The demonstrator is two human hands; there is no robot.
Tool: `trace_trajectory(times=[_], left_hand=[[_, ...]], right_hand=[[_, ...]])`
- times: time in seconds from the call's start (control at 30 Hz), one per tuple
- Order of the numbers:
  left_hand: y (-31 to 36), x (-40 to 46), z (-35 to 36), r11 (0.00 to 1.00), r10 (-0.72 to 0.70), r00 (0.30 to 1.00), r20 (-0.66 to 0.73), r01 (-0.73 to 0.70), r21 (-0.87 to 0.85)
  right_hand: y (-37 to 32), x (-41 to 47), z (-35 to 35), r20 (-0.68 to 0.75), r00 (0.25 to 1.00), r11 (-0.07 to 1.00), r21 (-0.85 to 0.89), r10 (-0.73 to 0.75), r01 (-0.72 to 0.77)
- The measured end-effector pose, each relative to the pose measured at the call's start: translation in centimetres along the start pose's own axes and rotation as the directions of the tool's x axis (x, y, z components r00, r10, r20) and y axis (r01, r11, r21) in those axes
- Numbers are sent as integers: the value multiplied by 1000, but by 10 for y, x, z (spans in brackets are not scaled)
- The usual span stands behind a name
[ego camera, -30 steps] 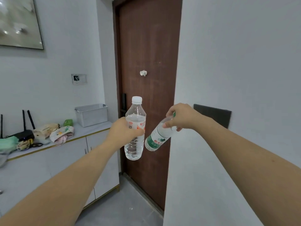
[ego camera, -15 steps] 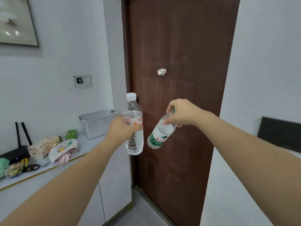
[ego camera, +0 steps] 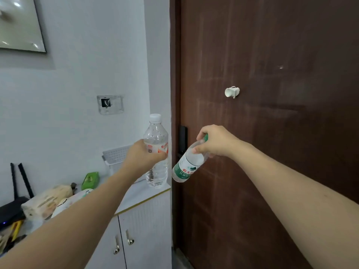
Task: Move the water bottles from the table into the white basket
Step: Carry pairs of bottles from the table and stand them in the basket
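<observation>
My left hand [ego camera: 142, 157] grips a clear water bottle [ego camera: 156, 133] with a white cap and a red-orange label, held upright by its middle. My right hand [ego camera: 216, 141] holds a second bottle [ego camera: 186, 167] with a green label by its neck and green cap; this bottle tilts down to the left. Both bottles hang in the air at the cabinet's right end. The white perforated basket [ego camera: 116, 155] stands on the cabinet top against the wall, partly hidden behind my left hand.
A white cabinet [ego camera: 147, 220] with a gold-edged top carries a green packet [ego camera: 90, 179], bags [ego camera: 46, 202] and a black router [ego camera: 11, 208]. A dark brown door [ego camera: 272, 133] with a white hook [ego camera: 232, 92] fills the right side.
The view has swung left and closer to the cabinet. Both hands with their bottles have moved toward the basket, which is now partly behind my left hand.
</observation>
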State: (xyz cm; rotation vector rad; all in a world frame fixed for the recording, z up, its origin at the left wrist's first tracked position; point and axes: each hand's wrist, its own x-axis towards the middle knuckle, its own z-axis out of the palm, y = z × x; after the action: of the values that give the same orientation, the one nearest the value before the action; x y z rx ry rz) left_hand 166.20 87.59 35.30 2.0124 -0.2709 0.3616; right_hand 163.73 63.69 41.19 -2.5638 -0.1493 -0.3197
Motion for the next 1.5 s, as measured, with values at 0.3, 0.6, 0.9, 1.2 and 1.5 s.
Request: trace_trajectory(times=[0.3, 0.6, 0.9, 1.2, 1.5], left_hand=[[-75, 158, -47, 999, 29, 999, -30, -30, -15], [-163, 284, -55, 996, -59, 994, -91, 52, -75], [-261, 364, -31, 985, -166, 983, -77, 162, -55], [-360, 403, -5, 936, -347, 934, 82, 351, -40], [-415, 424, 20, 874, -486, 871, 70, 483, 58]], right_hand=[[-37, 165, 59, -68, 998, 1000, 12, 2, -1], [-34, 315, 132, -105, 993, 995, 73, -58, 66], [-14, 454, 232, 20, 991, 988, 84, -134, 132], [4, 513, 337, 152, 979, 991, 36, -133, 129], [33, 520, 405, 143, 988, 992, 123, -54, 36]])
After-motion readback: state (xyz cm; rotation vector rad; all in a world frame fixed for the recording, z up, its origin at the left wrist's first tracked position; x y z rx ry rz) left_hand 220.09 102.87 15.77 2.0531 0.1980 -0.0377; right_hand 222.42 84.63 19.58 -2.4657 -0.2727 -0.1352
